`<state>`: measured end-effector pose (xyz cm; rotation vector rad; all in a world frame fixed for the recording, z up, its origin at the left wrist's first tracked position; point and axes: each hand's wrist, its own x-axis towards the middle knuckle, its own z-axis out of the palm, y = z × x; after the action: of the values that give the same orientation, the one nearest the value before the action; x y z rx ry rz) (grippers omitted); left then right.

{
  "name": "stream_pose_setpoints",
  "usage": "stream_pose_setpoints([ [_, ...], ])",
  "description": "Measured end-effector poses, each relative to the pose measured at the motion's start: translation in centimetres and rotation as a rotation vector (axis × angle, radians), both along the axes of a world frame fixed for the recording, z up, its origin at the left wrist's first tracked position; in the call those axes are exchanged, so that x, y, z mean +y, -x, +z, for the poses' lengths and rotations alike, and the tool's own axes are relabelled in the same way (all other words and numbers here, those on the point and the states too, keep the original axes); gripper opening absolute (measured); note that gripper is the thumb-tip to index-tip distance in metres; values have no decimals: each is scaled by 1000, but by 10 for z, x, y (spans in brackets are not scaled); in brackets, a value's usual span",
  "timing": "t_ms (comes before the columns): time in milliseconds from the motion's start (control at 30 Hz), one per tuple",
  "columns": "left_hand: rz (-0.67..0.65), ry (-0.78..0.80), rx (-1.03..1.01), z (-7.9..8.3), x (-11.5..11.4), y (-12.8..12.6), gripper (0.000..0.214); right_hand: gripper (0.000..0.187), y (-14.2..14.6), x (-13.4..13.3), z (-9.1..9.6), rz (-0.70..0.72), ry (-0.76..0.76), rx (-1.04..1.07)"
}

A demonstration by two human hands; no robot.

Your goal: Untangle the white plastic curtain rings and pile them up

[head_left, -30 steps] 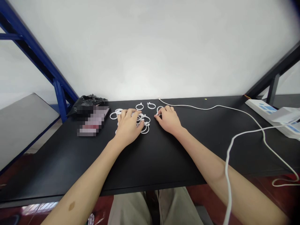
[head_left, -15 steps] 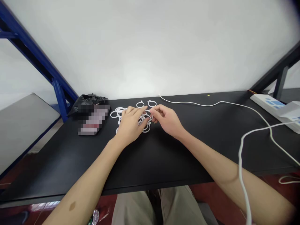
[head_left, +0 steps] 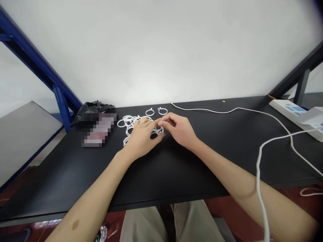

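Several white curtain rings point(head_left: 129, 130), each with a small eyelet, lie in a loose pile on the black table. Over the pile's right part is my left hand point(head_left: 142, 134), thumb and forefinger curved around a white curtain ring point(head_left: 159, 129). My right hand point(head_left: 180, 130) pinches at the upper right of that same ring, its thumb and forefinger tips meeting the left fingertips. The exact contact is partly covered by the fingers. Two separate rings, one on the left point(head_left: 149, 112) and one on the right point(head_left: 163, 111), lie behind my hands near the wall.
A crumpled black plastic bag point(head_left: 94, 107) and a blurred-out flat item point(head_left: 100, 129) lie to the left. The white cable point(head_left: 214, 111) crosses the table's right side and hangs over my right forearm. A white-and-blue device point(head_left: 294, 112) stands far right; blue frame bars point(head_left: 60, 104) rise at left.
My left thumb has stretched further right and the left forefinger now meets the right fingertips at the ring. More of the pile shows beside the left hand. The view has shifted slightly.
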<state>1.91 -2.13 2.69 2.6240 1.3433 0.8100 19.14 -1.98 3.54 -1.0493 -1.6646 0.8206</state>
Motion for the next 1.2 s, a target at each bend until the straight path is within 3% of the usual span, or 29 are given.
stream_pose_setpoints([
  [267,-58,5,-54,4,-3,0,32,15,-2,1,0,83,77,41],
  [633,-27,-39,-48,1,1,0,36,17,-4,7,-9,46,23,-6],
  [700,55,-77,-19,-1,3,3,42,27,-6,13,-14,-40,-31,-126],
  [800,202,-104,32,-6,7,7,50,34,-11,31,-22,-226,-194,-571],
  [900,264,-84,43,-9,9,9,54,40,-12,51,-28,-222,-247,-908],
  [1033,240,-81,35,-12,10,8,48,23,-10,60,-27,-231,-194,-997],
  [1200,209,-61,-24,-8,9,5,38,12,-15,34,-23,-210,-249,-891],
])
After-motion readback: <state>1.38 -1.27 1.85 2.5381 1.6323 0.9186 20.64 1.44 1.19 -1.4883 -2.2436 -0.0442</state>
